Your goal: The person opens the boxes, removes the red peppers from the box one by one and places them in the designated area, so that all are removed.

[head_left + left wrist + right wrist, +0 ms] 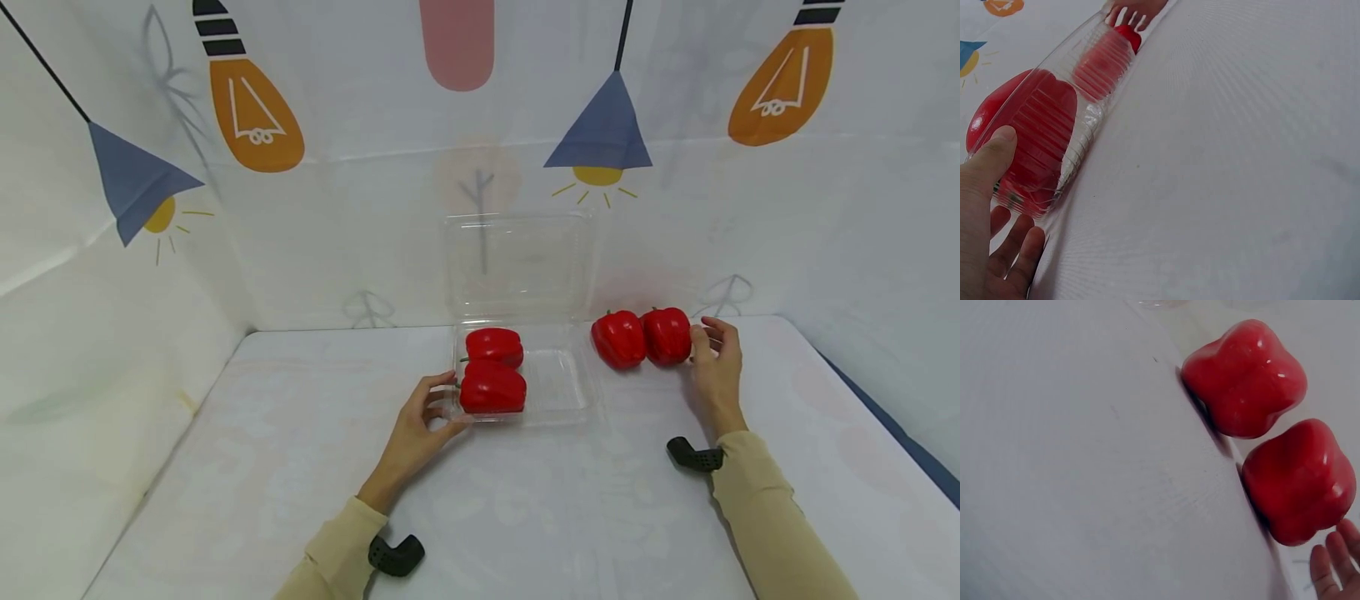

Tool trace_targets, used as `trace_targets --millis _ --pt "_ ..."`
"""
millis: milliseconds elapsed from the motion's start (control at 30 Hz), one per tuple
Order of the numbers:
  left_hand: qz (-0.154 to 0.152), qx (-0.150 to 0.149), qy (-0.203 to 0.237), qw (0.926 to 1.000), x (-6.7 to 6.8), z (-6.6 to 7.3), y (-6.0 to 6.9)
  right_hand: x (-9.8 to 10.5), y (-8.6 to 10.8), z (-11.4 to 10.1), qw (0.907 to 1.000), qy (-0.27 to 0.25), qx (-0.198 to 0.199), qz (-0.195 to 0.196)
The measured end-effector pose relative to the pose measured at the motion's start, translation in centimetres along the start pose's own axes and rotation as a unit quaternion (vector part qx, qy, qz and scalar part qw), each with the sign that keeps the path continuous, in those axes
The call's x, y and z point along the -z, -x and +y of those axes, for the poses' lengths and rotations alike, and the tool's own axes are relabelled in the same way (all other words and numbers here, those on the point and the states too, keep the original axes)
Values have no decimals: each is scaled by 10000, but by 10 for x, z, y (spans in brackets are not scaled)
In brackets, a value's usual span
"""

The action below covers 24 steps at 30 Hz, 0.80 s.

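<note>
A clear plastic clamshell box (558, 379) lies on the table with its lid (517, 267) raised at the back. In its left half are two red bell peppers, one behind (493, 344) and one in front (492, 388). My left hand (422, 425) holds the box's front left corner, its thumb (999, 153) against the front wall. Right of the box, two more red bell peppers (619, 340) (667, 336) sit side by side. My right hand (716, 367) is at the right side of the farther-right pepper, fingers loosely bent; whether they touch it I cannot tell.
The white table (300, 467) ends at a white curtain printed with lamps and bulbs (255, 108), close behind the box lid and loose peppers. Another curtain panel (90, 375) hangs along the left edge. Black devices (396, 556) (693, 455) are at both wrists.
</note>
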<state>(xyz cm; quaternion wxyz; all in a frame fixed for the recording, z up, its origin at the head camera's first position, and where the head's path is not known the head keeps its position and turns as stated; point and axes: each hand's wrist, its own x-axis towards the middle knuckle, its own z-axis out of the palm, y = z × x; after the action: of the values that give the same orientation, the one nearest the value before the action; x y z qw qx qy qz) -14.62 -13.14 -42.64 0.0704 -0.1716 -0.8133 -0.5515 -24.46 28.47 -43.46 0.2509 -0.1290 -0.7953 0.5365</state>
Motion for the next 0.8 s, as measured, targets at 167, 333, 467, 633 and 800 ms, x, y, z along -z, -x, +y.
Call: trace_targets --millis 167,333,467,633,800 --pt "-8 9 -36 10000 0 1 0 -1 0 -5 9974 -353 377 512" --pt "-33 -29 -144 9999 0 3 0 -1 2 -12 9948 -361 770 563" --pt "-25 -24 -160 9999 0 4 1 -3 4 -20 9914 -332 1224 313" --pt "-15 2 -110 9999 1 4 1 -5 11 -40 9853 -429 1650 -84" --pt "0 1 -137 9999 1 3 1 -6 30 -74 9766 -97 1981 -834"
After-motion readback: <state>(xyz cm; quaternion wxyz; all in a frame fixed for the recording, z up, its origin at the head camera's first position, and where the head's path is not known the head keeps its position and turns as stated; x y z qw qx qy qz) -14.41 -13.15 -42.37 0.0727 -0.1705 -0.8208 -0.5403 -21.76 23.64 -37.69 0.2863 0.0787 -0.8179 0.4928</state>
